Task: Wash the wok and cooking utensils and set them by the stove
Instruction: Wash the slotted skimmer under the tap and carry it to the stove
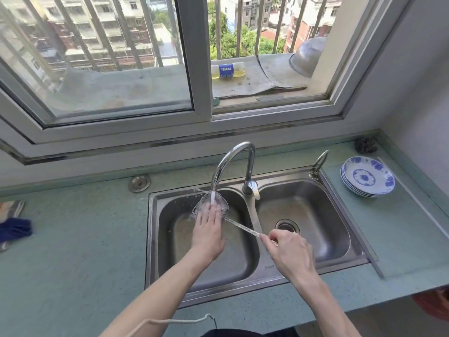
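Spatula (pixel 213 207) under faucet (pixel 233 164) stream in left sink basin (pixel 170 242): R hand (pixel 288 254) fingers pinch handle, L hand (pixel 208 233) fingers flat, straight on its blade.

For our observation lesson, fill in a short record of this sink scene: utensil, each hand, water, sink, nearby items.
utensil: metal spatula, blade under the tap stream, over the left basin
left hand: fingers straight, rubbing the blade
right hand: gripping the spatula handle
water: running from the faucet
sink: double steel basin
nearby items: stack of blue-patterned plates on the counter at right; scouring ball behind them
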`<state>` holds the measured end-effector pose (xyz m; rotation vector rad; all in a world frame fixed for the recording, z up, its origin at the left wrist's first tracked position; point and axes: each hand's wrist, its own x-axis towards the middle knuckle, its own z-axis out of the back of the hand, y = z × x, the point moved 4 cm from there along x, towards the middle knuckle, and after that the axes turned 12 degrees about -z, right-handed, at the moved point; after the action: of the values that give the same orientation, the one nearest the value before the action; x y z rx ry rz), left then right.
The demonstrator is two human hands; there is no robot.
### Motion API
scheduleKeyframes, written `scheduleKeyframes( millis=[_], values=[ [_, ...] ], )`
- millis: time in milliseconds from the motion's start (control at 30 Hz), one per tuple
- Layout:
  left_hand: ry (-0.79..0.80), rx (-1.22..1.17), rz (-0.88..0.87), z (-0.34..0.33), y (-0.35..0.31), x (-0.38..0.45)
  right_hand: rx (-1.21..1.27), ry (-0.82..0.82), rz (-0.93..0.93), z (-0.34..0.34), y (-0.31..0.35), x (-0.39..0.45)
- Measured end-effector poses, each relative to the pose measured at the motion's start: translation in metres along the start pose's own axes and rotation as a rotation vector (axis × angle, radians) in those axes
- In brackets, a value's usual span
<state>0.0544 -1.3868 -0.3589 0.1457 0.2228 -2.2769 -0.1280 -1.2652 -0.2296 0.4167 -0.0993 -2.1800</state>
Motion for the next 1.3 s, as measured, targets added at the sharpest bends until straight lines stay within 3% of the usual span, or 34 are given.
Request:
scheduleKeyframes(
  millis=[167, 233, 367, 467, 600, 733, 867, 1033, 1167, 1300],
  values=[
    [-0.028, -0.389, 0.07, -0.016, -0.028, -0.003, -0.068, -0.032, 0.002, -0.01, 0.008, -0.001],
    [-0.016, -0.355, 0.024, -0.019, -0.02, -0.007, -0.046, -0.008, -0.009, -0.014, 0.005, 0.001],
    [0.033, 0.007, -0.112, -0.017, 0.02, -0.013, 0.012, 0.02, -0.009, -0.022, 0.004, 0.001],
    [0.053, 0.106, -0.1, -0.013, 0.037, -0.014, 0.073, 0.035, -0.007, -0.025, 0.006, 0.002],
    [0.001, -0.113, 0.073, -0.009, 0.013, -0.009, 0.098, 0.015, 0.022, -0.023, 0.014, 0.001],
    [-0.117, -0.395, 0.048, -0.018, -0.008, -0.009, 0.064, -0.026, 0.027, -0.019, 0.013, 0.004],
    [-0.103, -0.188, -0.109, -0.013, 0.011, -0.01, 0.083, 0.0, 0.028, -0.017, 0.005, 0.005],
    [-0.064, 0.111, -0.094, -0.002, 0.032, -0.006, 0.186, 0.018, 0.029, -0.017, 0.002, 0.001],
    [-0.084, 0.05, 0.072, 0.002, 0.007, -0.002, 0.225, 0.017, 0.029, -0.016, 0.004, -0.003],
    [-0.184, -0.273, 0.138, -0.001, -0.013, -0.002, 0.214, 0.019, 0.022, -0.019, 0.011, -0.007]
  ],
)
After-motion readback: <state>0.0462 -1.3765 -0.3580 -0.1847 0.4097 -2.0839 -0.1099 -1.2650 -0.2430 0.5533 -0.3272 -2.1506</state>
